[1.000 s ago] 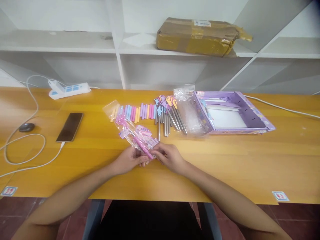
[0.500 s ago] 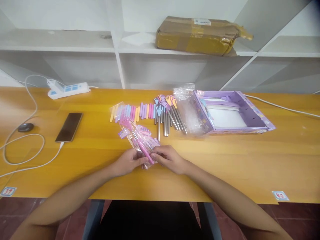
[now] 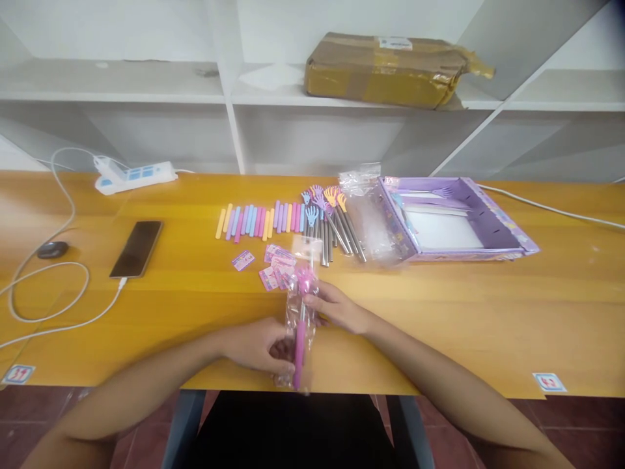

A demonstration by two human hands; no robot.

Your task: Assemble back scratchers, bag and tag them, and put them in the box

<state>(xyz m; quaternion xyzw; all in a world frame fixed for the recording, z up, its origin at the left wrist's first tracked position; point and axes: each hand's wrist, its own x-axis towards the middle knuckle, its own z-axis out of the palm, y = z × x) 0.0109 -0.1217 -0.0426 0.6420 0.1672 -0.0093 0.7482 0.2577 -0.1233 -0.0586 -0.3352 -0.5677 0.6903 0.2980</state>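
Observation:
A pink back scratcher (image 3: 299,345) in a clear plastic bag (image 3: 311,339) lies between my hands, its hand-shaped head pointing away from me. My left hand (image 3: 266,345) is closed on the bag beside the pink handle. Higher up, my right hand (image 3: 336,307) pinches the bag near the metal rod, just below the head. Small printed cards (image 3: 280,266) lie on the table beyond the bag. Behind them is a row of coloured handle tubes (image 3: 258,221) in yellow, purple, blue and pink. To their right, several metal rods with hand-shaped heads (image 3: 332,225) are heaped together.
An open purple box (image 3: 498,231) with purple and white pieces inside stands at right, clear plastic bags (image 3: 375,221) against it. A phone (image 3: 137,249) on a cable, a black mouse (image 3: 53,249) and a power strip (image 3: 137,177) sit left. A taped carton (image 3: 381,70) rests on the shelf.
Both hands have turned the bagged back scratcher upright in view and brought it nearer to me, slightly right. The cards and tubes beneath it are uncovered now.

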